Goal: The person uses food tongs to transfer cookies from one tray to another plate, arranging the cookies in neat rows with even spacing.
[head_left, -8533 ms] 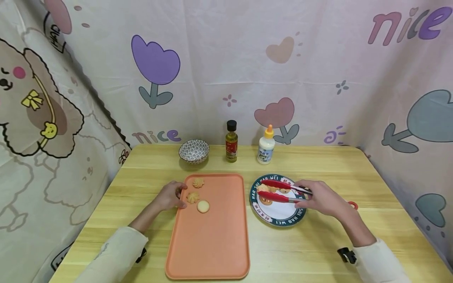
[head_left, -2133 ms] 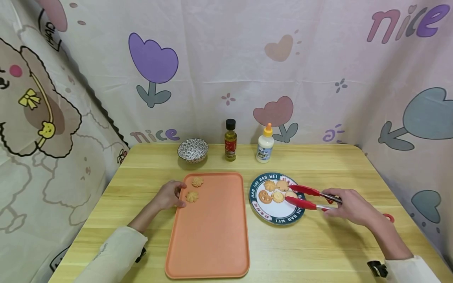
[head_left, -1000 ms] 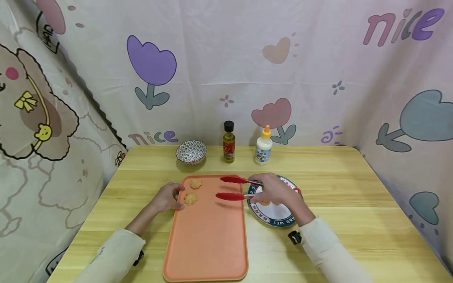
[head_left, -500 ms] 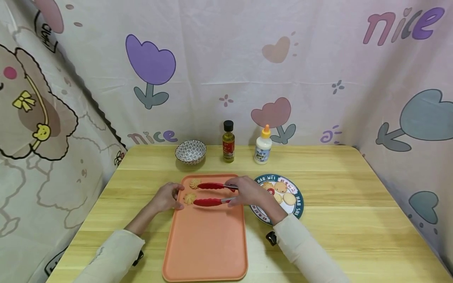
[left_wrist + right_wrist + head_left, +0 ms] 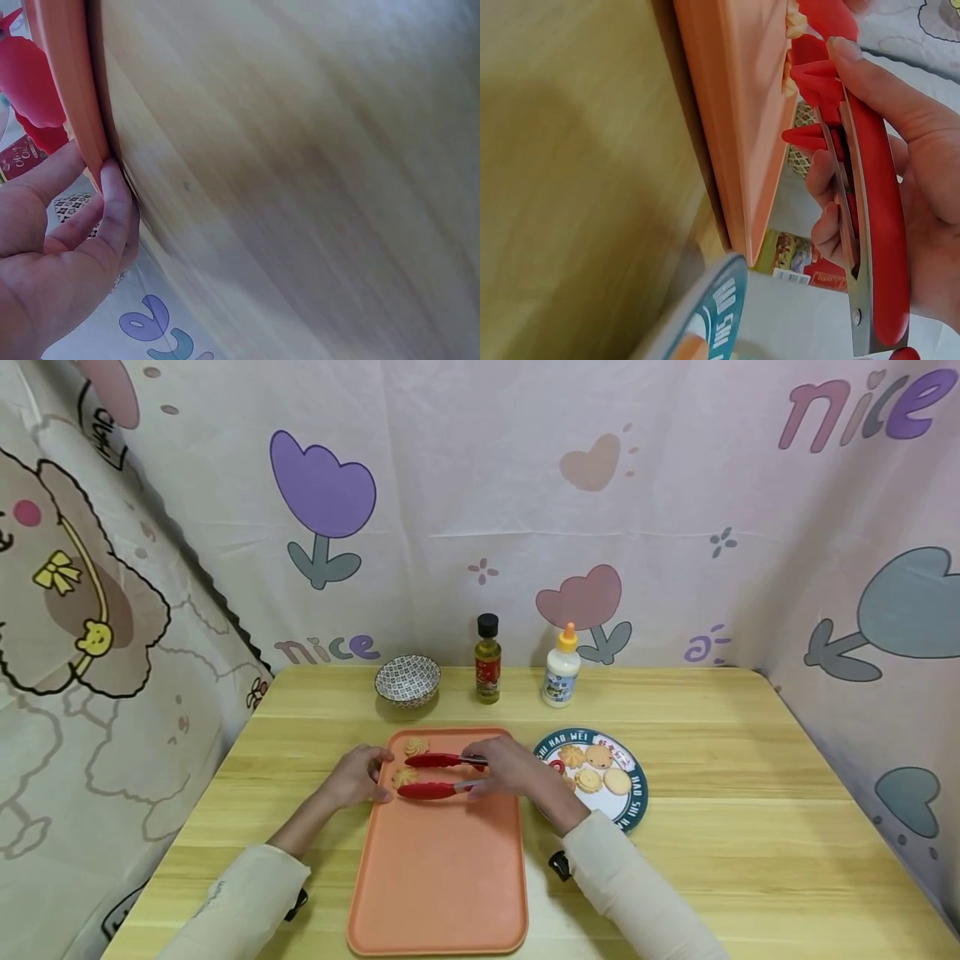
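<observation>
Head view: your left hand (image 5: 358,775) holds the left rim of the orange tray (image 5: 437,877) — the left wrist view alone shows thumb and fingers pinching it from both sides. Your right hand (image 5: 506,766) grips the red tongs (image 5: 877,202), its curled fingers clear only in the right wrist view. The tongs' tips stand spread at the nearer cookie (image 5: 405,777) on the tray; you cannot tell whether they touch it. The farther cookie (image 5: 416,746) lies just beyond. Rightward, the plate (image 5: 637,781) bears more cookies (image 5: 588,781). Behind stand a bowl (image 5: 408,681), an oil bottle (image 5: 488,664) — "Oil" legible from your left wrist — and a white bottle (image 5: 559,678).
</observation>
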The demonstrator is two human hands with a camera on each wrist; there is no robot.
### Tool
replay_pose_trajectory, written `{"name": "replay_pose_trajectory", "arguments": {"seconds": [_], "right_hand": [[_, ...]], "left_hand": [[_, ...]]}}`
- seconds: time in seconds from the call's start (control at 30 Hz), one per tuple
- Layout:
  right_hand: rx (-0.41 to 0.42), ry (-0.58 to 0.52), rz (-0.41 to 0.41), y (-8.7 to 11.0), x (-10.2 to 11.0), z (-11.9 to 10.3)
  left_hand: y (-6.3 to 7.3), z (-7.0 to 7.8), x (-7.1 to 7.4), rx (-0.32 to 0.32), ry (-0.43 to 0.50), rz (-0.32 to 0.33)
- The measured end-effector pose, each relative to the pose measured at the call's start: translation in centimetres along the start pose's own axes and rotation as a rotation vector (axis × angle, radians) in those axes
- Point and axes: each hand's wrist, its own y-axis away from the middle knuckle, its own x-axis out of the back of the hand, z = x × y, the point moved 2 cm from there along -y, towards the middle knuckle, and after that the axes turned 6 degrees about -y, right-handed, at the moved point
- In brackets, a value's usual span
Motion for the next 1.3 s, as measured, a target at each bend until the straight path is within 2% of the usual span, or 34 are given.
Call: {"name": "replay_pose_trajectory", "arguments": {"seconds": [0.5,0.9,1.3], "right_hand": [[-0.039,0.079,0.009,-0.1,-0.1,-1.0],[-0.044,0.018,0.015,1.4,1.1,-0.4],[-0.046,-0.064,0.044,4.0,2.7,1.3]], "left_hand": [[-0.2,0.3,0.0,-0.024,-0.01,0.024],[-0.1,0.2,0.0,-0.01,-0.012,0.008],[0.1,0.0,0.0,-0.005,-0.008,0.002]]}}
